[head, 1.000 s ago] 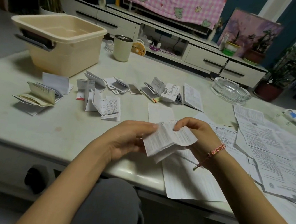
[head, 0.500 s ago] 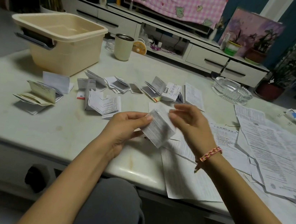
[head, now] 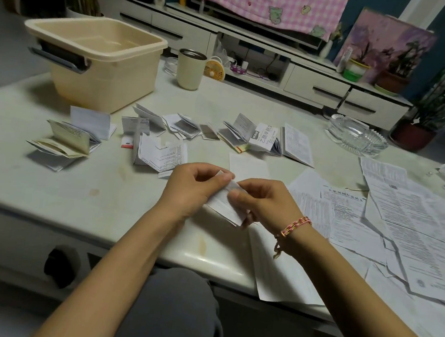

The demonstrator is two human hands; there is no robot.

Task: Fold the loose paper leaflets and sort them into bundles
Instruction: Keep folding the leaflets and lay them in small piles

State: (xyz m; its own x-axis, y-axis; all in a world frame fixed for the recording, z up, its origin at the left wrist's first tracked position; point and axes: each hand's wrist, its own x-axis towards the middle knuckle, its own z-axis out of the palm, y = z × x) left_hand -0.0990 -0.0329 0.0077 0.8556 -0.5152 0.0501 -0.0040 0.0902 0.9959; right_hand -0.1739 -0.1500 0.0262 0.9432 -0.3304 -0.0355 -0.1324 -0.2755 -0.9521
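A small folded white leaflet (head: pixel 223 206) is held just above the table's near edge. My left hand (head: pixel 195 186) pinches its left side with thumb and fingers. My right hand (head: pixel 263 202), with a pink braided bracelet at the wrist, pinches its right side. Folded leaflets lie in bundles across the table: one at the left (head: pixel 68 141), one in the middle (head: pixel 161 153), another behind it (head: pixel 183 126) and one with a white printed card further right (head: pixel 261 141). Loose unfolded leaflets (head: pixel 412 219) are spread over the right side.
A beige plastic tub (head: pixel 99 67) stands at the back left, a cream tumbler (head: pixel 190 69) beside it. A glass ashtray (head: pixel 357 135) sits at the back right. One sheet (head: pixel 281 275) overhangs the table's near edge. My knee (head: pixel 178 304) is below the edge.
The leaflet has been folded smaller, from a wide doubled sheet to a narrow packet. Both hands have closed in on it together, and my right hand came down onto its right side.
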